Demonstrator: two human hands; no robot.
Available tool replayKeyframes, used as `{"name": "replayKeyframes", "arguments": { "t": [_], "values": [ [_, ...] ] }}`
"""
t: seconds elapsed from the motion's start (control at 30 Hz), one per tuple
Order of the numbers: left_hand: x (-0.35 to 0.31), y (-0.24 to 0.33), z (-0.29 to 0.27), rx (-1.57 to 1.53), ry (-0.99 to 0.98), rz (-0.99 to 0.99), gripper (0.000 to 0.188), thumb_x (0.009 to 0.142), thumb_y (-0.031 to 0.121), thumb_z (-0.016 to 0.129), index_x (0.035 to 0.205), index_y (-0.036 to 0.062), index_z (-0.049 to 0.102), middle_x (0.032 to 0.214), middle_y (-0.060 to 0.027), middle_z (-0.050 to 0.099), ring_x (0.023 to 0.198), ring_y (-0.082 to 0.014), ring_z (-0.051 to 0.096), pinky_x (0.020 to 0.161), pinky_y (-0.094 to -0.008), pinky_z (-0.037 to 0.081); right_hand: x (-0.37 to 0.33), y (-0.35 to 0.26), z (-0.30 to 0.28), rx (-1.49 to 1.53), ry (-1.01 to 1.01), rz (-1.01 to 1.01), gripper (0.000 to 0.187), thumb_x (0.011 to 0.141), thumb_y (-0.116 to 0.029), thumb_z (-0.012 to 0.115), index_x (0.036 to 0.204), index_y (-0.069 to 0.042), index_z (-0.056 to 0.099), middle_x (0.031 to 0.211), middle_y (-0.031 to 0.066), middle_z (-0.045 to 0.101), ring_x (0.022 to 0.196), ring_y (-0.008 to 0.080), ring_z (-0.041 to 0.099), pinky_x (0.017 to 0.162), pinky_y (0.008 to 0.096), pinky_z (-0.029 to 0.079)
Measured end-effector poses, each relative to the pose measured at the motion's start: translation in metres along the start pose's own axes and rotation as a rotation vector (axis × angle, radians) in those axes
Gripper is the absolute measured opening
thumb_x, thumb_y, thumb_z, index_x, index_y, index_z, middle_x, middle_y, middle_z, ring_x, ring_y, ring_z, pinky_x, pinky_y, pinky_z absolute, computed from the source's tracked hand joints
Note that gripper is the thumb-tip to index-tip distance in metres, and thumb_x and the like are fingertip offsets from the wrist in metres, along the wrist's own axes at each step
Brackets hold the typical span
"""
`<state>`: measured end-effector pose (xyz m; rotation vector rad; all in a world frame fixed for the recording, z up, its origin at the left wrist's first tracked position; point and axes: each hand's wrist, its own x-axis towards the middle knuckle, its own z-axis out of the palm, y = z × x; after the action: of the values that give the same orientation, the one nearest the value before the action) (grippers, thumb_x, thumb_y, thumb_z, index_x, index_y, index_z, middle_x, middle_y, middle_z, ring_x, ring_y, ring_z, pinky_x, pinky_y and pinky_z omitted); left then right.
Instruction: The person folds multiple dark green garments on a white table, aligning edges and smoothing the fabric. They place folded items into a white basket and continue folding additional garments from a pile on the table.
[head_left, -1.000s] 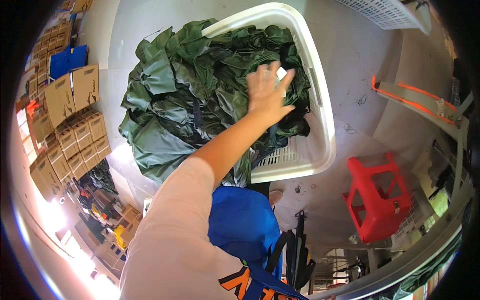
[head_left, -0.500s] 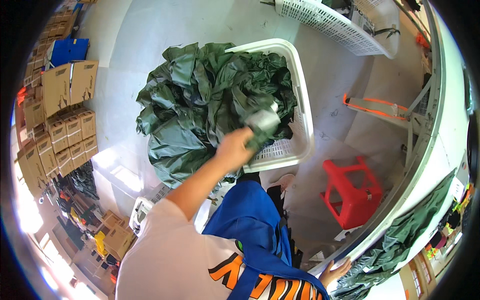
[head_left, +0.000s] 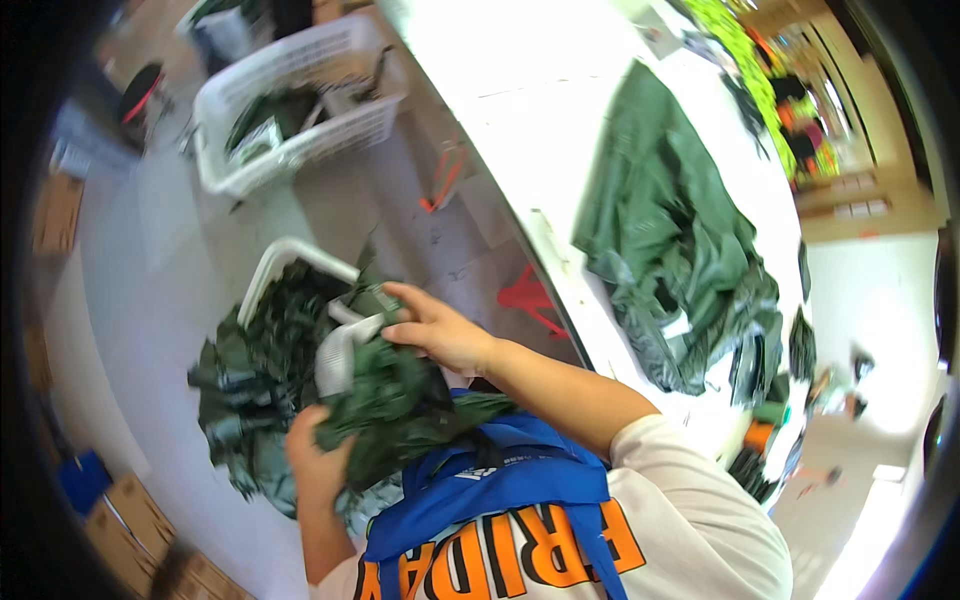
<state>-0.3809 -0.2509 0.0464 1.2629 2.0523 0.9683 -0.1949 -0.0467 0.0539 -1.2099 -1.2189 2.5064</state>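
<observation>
Close in front of my blue apron I hold a crumpled dark green fabric piece with a whitish patch on it. My left hand grips its lower left side, blurred by motion. Thumb and fingers of my right hand are closed on its upper right edge. Just beyond and to the left, a heap of the same green fabric spills over a white plastic basket. Most of that basket is hidden under the heap and behind the held piece.
To my right runs a long white table with a spread green garment on it. A red stool shows beside its edge. Another white basket with dark items stands farther off. Cardboard boxes lie at lower left.
The view has swung toward the table. My left hand has drawn the green piece from over the basket toward my body. My right hand has left the table's edge and taken hold of it.
</observation>
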Motion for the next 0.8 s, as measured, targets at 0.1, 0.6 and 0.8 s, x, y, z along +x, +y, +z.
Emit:
{"name": "replayKeyframes", "arguments": {
  "t": [0.1, 0.6, 0.8],
  "values": [
    [-0.006, -0.014, -0.047, 0.03, 0.091, -0.26, 0.035, 0.07, -0.002, 0.07, 0.103, -0.0018, 0.057, 0.095, -0.0099, 0.062, 0.088, -0.0198, 0.057, 0.085, -0.0309, 0.044, -0.051, -0.003, -0.046, -0.383, 0.086, -0.296, 0.063, 0.088, -0.03, 0.065, 0.141, -0.01, 0.037, 0.128, 0.0147, 0.047, 0.111, 0.0203, 0.053, 0.094, 0.0332, 0.045],
    [0.155, 0.216, 0.357, -0.002, -0.518, 0.363, 0.08, 0.079, 0.026, 0.071, 0.141, -0.0009, 0.029, 0.144, -0.0218, 0.03, 0.133, -0.036, 0.03, 0.111, -0.0421, 0.023, -0.32, 0.193, -0.252, -0.925, 1.11, -0.066, 0.067, 0.072, -0.034, 0.076, 0.129, -0.011, 0.05, 0.114, 0.0136, 0.057, 0.109, 0.0342, 0.051, 0.091, 0.0437, 0.04],
    [0.219, 0.25, 0.439, 0.064, -0.41, 0.175, 0.079, 0.078, 0.022, 0.074, 0.138, -0.0048, 0.03, 0.133, -0.0268, 0.041, 0.124, -0.0376, 0.042, 0.103, -0.0396, 0.036, -0.408, 0.324, -0.286, -0.655, 2.18, 0.525, 0.067, 0.075, -0.007, 0.064, 0.136, 0.0, 0.038, 0.132, 0.0197, 0.047, 0.123, 0.0368, 0.043, 0.103, 0.0455, 0.034]
  ]
}}
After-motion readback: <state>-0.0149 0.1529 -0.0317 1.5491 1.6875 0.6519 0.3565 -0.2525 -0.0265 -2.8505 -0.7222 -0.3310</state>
